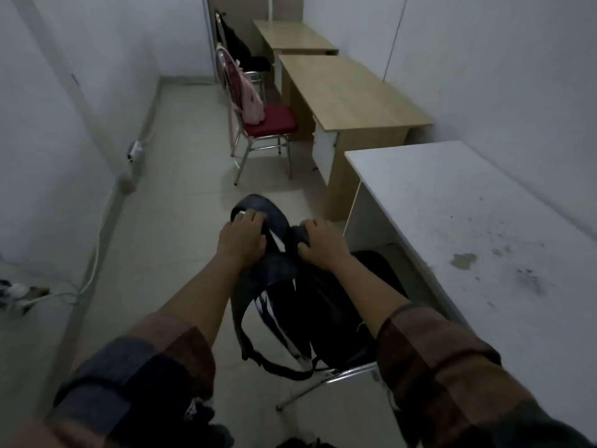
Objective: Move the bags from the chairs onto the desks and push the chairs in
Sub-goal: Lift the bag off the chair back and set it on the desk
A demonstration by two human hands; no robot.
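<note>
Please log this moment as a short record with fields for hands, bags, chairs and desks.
hands: left hand and right hand both grip the top of the black backpack
bags: pink backpack on the red-cushioned metal chair; dark bag on the farthest chair
chairs: none pushed in
desks: white desk, two wooden desks, no bags on them

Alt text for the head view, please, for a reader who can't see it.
Both hands, left hand and right hand, grip the top of a black backpack on the nearest chair beside a white desk. Farther on, a pink bag sits on a red chair by a wooden desk.
</note>
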